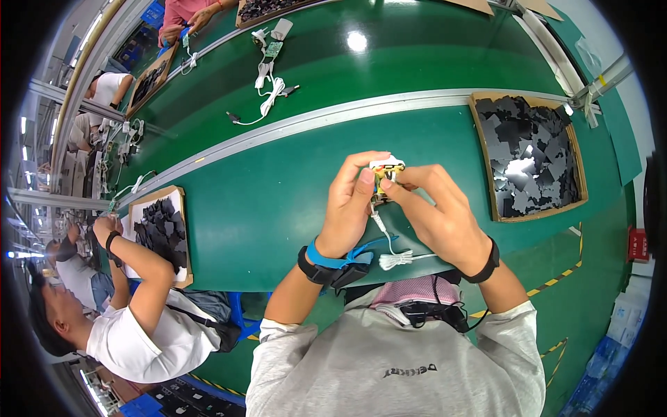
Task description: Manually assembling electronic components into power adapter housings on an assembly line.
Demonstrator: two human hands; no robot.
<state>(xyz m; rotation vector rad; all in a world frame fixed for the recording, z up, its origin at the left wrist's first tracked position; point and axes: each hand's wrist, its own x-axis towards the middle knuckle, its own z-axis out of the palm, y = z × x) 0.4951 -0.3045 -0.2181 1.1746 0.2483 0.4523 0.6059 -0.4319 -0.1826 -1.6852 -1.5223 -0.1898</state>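
Note:
Both my hands hold a small circuit board with yellow and white parts (385,175) above the green table (264,187). My left hand (351,201) grips its left side with fingers curled over the top. My right hand (434,208) pinches its right side. A white cable (389,247) hangs from the board down to a coiled bundle near my wrists. I wear a blue strap and black band on the left wrist and a black band on the right.
A cardboard tray of black flat pieces (531,156) lies to my right. A second such tray (163,233) sits left, by a co-worker in white (139,326). Another board with a white cable (267,83) lies on the far belt beyond a metal rail.

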